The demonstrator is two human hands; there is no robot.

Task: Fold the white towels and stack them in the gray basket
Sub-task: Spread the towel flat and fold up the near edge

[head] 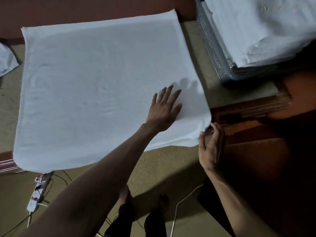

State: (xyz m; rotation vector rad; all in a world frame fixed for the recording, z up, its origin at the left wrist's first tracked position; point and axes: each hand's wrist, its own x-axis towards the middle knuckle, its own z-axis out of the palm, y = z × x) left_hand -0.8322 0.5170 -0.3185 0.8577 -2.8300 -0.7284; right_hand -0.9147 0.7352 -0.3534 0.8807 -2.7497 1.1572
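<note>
while the towel [95, 86] is lying spread flat over the table [196, 53], its near right part is being pressed down by the left hand [162, 110], palm down, with the fingers being kept straight and spread. the towel's near right corner, drooping past the table edge, is being pinched between the thumb and fingertips of the right hand [211, 147], just beside the left. at the far right of the table, well apart from both hands, folded towels [256, 31] are being held in the basket [212, 45], the stack rising above its rim. a cloth [6, 60] is being cut off by the left edge. on the floor below, a power strip [36, 190] and a cable [181, 202] are lying near the feet [126, 195].
</note>
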